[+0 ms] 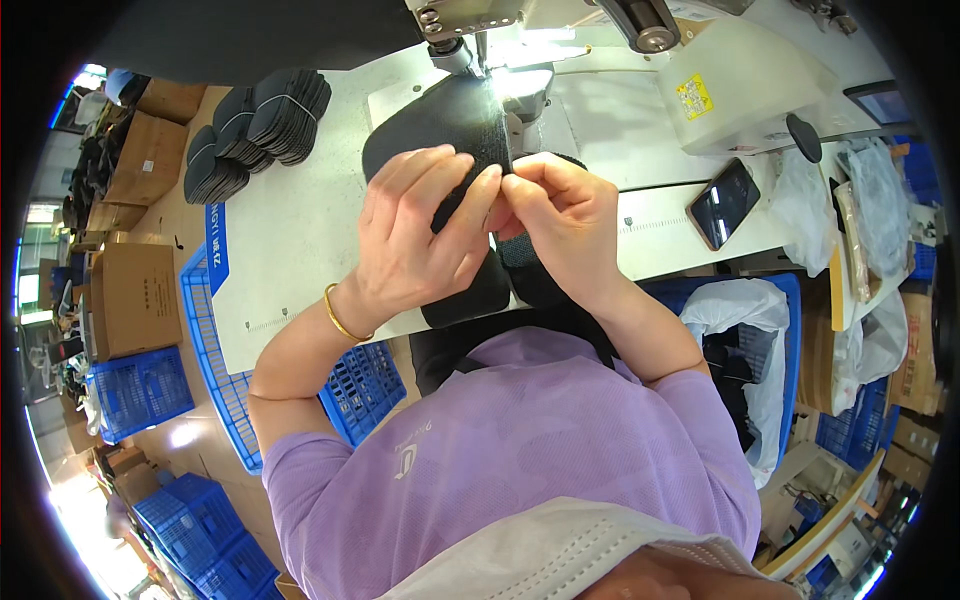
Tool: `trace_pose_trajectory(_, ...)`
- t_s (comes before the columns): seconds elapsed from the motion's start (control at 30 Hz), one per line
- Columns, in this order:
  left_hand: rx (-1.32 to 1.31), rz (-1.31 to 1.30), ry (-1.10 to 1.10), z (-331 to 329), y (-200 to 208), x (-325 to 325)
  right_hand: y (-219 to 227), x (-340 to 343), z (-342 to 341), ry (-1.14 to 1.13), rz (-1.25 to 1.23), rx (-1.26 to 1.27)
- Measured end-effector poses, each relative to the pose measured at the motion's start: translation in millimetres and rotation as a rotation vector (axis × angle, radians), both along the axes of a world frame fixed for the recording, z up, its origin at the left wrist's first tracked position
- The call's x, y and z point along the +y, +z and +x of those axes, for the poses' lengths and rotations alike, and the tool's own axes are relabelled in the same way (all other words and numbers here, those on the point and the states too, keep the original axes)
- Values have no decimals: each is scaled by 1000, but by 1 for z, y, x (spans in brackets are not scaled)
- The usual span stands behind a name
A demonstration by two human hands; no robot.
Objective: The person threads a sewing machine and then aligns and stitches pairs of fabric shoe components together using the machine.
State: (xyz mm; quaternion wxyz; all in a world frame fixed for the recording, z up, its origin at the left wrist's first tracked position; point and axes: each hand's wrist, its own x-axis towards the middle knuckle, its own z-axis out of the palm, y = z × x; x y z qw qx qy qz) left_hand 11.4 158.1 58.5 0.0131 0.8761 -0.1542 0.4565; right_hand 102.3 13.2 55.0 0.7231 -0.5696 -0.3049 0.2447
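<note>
A rounded black fabric piece lies on the sewing machine's white bed, its far end beneath the lit needle area. My left hand rests over its left side, fingers bent, with thumb and forefinger closed at the fabric's right edge. Close beside it, my right hand pinches the same edge between thumb and curled fingers. The two fingertips nearly meet there. More dark fabric hangs below my hands toward my lap; part of it is hidden behind them.
Banded stacks of black pieces stand at the table's far left. A phone lies to the right. Blue crates flank me; the right crate has a white plastic liner with dark pieces. The machine head overhangs the work.
</note>
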Motion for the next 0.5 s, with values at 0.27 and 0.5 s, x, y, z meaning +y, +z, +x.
trace_pose_trajectory(0.27, -129, 142, 35, 20, 1, 16, 1, 12, 15, -11, 76, 50)
trace_pose_trajectory(0.5, -177, 166, 37, 35, 3, 34, -5, 31, 27, -24, 142, -11)
